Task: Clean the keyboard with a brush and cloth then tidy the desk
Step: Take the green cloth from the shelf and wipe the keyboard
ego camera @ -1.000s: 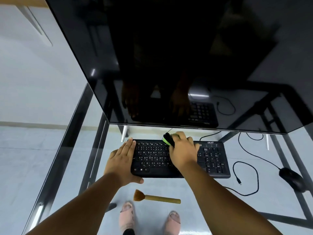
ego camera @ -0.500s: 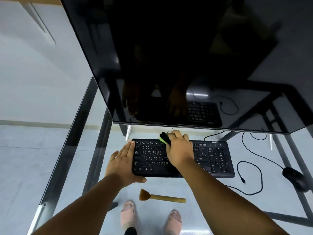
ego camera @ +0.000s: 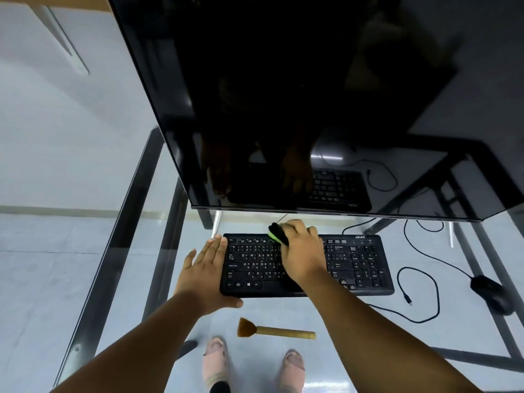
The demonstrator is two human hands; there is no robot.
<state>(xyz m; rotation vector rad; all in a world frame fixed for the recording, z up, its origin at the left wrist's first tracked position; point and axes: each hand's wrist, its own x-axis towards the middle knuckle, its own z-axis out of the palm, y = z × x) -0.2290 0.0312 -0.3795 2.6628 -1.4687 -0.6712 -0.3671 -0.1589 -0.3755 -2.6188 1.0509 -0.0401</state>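
Observation:
A black keyboard [ego camera: 357,265] lies on the glass desk below the monitor. My right hand [ego camera: 303,251] rests over the keyboard's middle, gripping a black and green cloth [ego camera: 276,232] that pokes out near the top key row. Flat against the keyboard's left end is my left hand [ego camera: 202,275], fingers straight, thumb under the front edge. A wooden-handled brush [ego camera: 276,331] with brown bristles lies loose on the glass in front of the keyboard, bristles to the left.
A large dark monitor [ego camera: 312,103] hangs over the back of the desk. A black mouse [ego camera: 492,292] sits at the right, with a loose cable [ego camera: 419,296] coiled between it and the keyboard. The glass desk [ego camera: 93,293] has a dark metal frame; feet show beneath.
My right hand with the cloth has slid left and toward the top row of keys. The left hand has stayed on the keyboard's left end. The view has shifted slightly.

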